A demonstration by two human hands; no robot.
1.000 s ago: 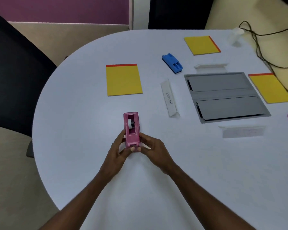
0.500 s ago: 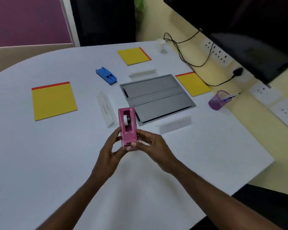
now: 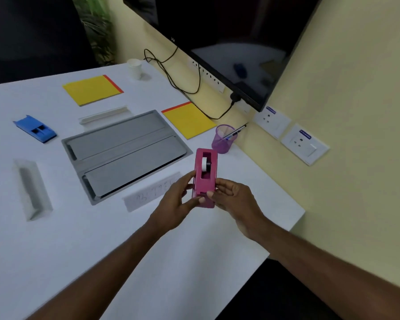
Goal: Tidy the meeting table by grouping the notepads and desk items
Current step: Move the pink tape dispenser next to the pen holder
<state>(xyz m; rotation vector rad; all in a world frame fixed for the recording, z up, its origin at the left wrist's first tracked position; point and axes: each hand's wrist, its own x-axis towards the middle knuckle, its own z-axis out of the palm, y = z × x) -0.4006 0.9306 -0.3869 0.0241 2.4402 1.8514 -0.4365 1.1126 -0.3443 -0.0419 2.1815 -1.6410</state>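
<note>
Tape dispenser (image 3: 205,179) is held clear of the table (image 3: 102,239), above its right-hand side and near the purple pen cup (image 3: 223,139). The step in hand appears to be relocating it to a desk-item group. Recommended practice: keep it level so the tape roll stays seated, and set it down flat just beside the cup, clear of the white name card (image 3: 148,197) beneath and the yellow notepad (image 3: 188,121) beyond. Left hand (image 3: 176,204): fingers curled, thumb and fingertips pinching the dispenser's near left side. Right hand (image 3: 233,199): fingers curled likewise, gripping the near right side. Neither hand touches anything else. The blue desk item (image 3: 35,129) lies well apart.
</note>
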